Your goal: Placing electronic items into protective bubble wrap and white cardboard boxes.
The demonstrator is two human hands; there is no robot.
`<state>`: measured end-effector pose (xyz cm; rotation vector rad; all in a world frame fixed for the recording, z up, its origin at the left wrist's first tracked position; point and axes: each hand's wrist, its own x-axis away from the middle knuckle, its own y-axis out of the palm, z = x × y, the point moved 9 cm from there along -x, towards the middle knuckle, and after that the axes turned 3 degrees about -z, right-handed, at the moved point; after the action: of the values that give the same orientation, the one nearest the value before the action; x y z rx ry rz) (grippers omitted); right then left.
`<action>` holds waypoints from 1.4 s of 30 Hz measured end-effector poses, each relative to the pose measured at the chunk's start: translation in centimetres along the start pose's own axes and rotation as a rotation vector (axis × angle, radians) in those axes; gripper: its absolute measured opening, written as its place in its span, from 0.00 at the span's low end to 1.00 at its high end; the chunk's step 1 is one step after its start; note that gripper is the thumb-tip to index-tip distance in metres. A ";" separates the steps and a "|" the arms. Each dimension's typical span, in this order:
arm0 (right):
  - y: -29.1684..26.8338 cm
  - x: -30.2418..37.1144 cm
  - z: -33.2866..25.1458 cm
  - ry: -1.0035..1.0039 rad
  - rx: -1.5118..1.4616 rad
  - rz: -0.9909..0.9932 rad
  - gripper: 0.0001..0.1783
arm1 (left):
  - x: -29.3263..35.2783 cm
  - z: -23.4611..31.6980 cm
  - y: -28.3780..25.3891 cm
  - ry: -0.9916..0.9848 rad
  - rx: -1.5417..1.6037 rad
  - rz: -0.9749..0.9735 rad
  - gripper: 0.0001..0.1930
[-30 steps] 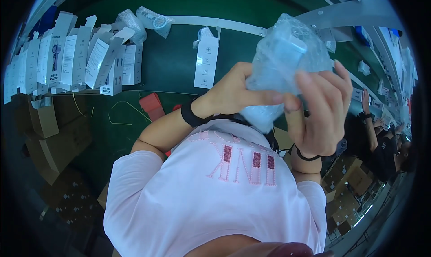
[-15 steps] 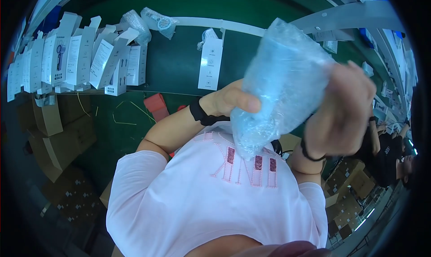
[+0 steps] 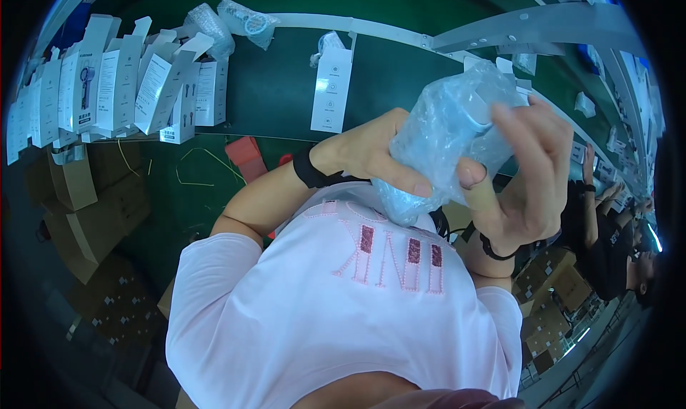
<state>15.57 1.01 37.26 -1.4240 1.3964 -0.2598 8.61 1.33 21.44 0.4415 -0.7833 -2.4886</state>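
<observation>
Bubble-wrap bag (image 3: 432,134) over the tabletop's (image 3: 271,87) near edge

My left hand (image 3: 368,150) grips it; my right hand (image 3: 527,187) spreads, touch unclear.

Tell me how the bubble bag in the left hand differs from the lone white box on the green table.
The bubble bag is see-through and crinkled; the white box is opaque with flat sides. The left hand grips the bag, while the box sits untouched on the green table. The box carries small dark symbols; the bag shows none. Both look pale.
</observation>
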 end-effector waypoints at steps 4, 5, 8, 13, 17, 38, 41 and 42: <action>0.5 0.1 -1.1 -0.169 -0.012 -0.067 0.16 | 0.5 -1.1 1.1 -0.037 0.077 -0.058 0.24; 0.7 0.1 -0.7 -0.128 -0.074 -0.077 0.15 | 0.6 -1.2 1.7 -0.044 0.085 -0.062 0.24; 1.3 0.8 -0.1 -0.041 -0.164 -0.104 0.15 | 1.2 -1.3 2.8 -0.002 0.169 0.024 0.24; 0.8 2.6 -0.4 -0.002 -0.237 -0.145 0.14 | 2.3 -2.0 3.6 -0.066 0.063 0.017 0.26; 0.7 2.8 1.0 0.182 -0.425 -0.043 0.18 | 2.4 -2.2 2.9 -0.120 0.106 0.015 0.27; 14.4 8.0 9.1 0.974 -1.310 -0.310 0.42 | 2.7 -5.5 -2.2 -0.252 -0.436 0.255 0.22; 16.3 7.9 8.8 0.984 -1.408 -0.221 0.35 | 4.2 -6.8 -3.4 -0.314 -0.405 0.337 0.24; 16.2 7.4 8.4 0.938 -1.440 -0.151 0.32 | 4.3 -6.9 -3.5 -0.327 -0.421 0.319 0.24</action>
<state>14.61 3.46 17.72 -2.7916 2.4419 0.0699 6.84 -1.57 13.23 -0.2275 -0.3834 -2.3550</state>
